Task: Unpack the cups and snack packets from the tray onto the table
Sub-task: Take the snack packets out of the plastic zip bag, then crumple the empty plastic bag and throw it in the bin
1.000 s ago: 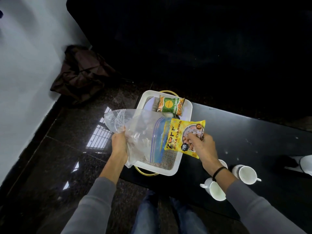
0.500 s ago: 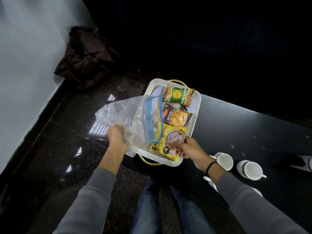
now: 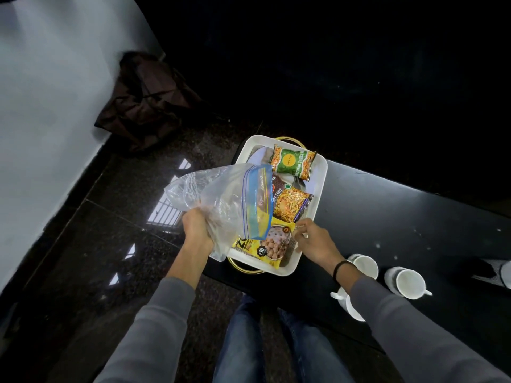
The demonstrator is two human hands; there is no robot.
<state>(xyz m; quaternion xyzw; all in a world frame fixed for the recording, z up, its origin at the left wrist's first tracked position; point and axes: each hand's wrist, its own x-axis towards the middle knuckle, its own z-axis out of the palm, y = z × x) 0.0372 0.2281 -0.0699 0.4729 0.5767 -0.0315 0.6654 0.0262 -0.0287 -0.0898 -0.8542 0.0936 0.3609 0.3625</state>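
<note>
A white tray (image 3: 321,186) sits at the left end of the black table (image 3: 401,217). In it lie a green snack packet (image 3: 293,161) at the far end, a brown mixture packet (image 3: 290,203) in the middle and a yellow packet (image 3: 269,244) at the near end. My left hand (image 3: 195,228) grips a clear zip bag (image 3: 226,197) held over the tray's left side. My right hand (image 3: 315,244) pinches the yellow packet's upper right corner. Three white cups stand right of the tray: one (image 3: 365,266) behind my wrist, one (image 3: 406,283) further right, one (image 3: 348,305) partly hidden under my forearm.
A dark brown bag (image 3: 146,100) slumps on the glossy floor against the white wall (image 3: 41,120). A white object (image 3: 502,272) shows at the right edge of the table. My legs stand at the table's near edge.
My right hand brought the yellow packet down from above the tray until it lies flat at the near end. The zip bag shifted left, which uncovered the brown mixture packet.
</note>
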